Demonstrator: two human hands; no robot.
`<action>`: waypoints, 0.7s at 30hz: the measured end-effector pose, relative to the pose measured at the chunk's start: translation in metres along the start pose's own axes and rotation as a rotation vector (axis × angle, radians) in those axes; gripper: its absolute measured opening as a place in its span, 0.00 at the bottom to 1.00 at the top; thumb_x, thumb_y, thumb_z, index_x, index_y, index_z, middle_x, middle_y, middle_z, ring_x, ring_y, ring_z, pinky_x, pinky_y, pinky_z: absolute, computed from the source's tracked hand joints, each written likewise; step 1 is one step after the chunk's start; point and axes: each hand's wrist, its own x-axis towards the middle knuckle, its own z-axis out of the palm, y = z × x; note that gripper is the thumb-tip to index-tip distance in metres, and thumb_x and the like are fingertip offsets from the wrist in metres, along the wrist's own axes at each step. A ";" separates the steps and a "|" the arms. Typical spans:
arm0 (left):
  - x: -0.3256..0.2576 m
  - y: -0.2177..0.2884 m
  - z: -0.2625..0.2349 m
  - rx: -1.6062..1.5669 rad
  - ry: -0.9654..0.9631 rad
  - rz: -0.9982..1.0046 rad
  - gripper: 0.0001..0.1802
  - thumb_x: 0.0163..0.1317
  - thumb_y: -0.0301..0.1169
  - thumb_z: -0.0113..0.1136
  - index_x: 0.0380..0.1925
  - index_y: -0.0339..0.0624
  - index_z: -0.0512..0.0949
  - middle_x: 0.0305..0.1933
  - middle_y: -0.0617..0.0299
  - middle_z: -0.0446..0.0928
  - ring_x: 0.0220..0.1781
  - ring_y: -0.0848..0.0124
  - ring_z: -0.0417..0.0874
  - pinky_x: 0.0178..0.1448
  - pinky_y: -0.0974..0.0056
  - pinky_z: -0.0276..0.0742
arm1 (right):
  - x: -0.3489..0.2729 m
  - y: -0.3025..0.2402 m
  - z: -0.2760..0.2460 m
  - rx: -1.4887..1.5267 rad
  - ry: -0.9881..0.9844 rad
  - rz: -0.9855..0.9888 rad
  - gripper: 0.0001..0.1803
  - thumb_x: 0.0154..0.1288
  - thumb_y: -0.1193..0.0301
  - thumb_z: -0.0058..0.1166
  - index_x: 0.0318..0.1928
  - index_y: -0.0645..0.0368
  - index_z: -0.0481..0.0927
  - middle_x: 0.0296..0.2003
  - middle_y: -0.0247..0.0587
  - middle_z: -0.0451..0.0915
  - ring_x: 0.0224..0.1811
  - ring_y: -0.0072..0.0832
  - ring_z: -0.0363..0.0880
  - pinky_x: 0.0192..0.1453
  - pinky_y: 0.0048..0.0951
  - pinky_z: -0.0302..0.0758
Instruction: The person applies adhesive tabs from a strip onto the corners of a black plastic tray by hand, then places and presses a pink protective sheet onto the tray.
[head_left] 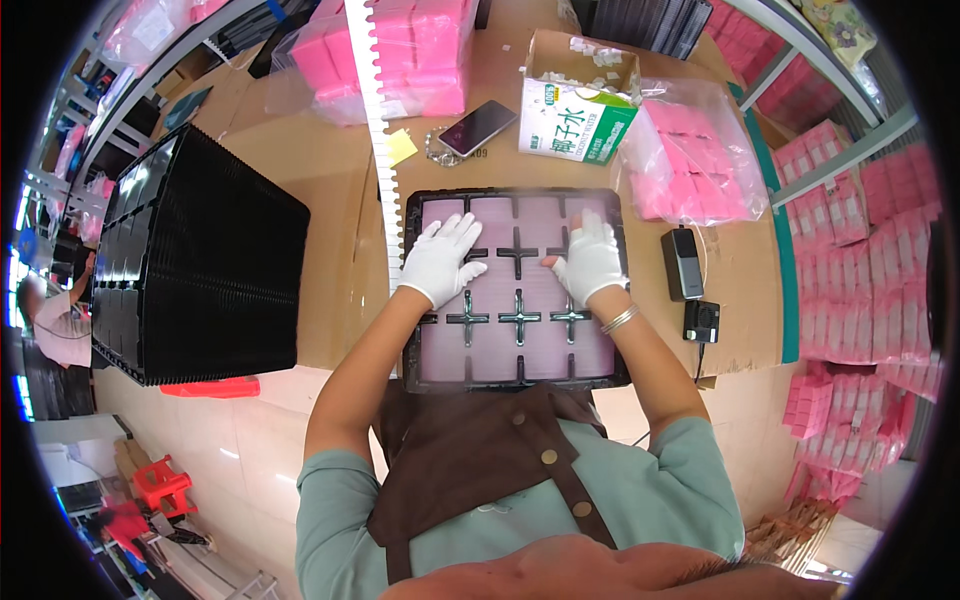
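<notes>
I am pressing my left hand and my right hand flat on the pink sheets in the black tray right before me. My fingers are spreading open, gripping nothing, maybe keeping sheets snug.

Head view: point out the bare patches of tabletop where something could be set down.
Bare cardboard lies between the stack of black trays and the white toothed strip. A narrower bare strip runs behind the black tray, before the phone. The right side is crowded: pink bags, carton, scanner.
</notes>
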 end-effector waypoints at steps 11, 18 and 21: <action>-0.012 -0.008 0.003 0.166 0.090 -0.301 0.30 0.64 0.47 0.47 0.58 0.36 0.67 0.64 0.49 0.66 0.67 0.58 0.63 0.70 0.54 0.53 | -0.011 0.023 -0.009 -0.090 -0.029 -0.110 0.49 0.55 0.39 0.49 0.62 0.71 0.61 0.65 0.57 0.58 0.68 0.49 0.56 0.72 0.40 0.51; -0.025 0.000 0.005 0.116 0.049 -0.169 0.27 0.65 0.46 0.46 0.55 0.35 0.69 0.62 0.48 0.68 0.65 0.56 0.66 0.70 0.55 0.54 | -0.010 0.022 -0.003 -0.141 -0.043 -0.096 0.52 0.56 0.37 0.46 0.63 0.73 0.59 0.65 0.59 0.58 0.69 0.48 0.54 0.73 0.40 0.48; 0.000 -0.011 0.012 0.135 0.114 -0.208 0.28 0.65 0.48 0.44 0.54 0.35 0.69 0.61 0.47 0.68 0.64 0.55 0.65 0.70 0.54 0.53 | 0.019 0.015 -0.001 -0.076 0.017 -0.045 0.51 0.56 0.37 0.47 0.63 0.73 0.60 0.66 0.59 0.57 0.69 0.48 0.53 0.73 0.41 0.48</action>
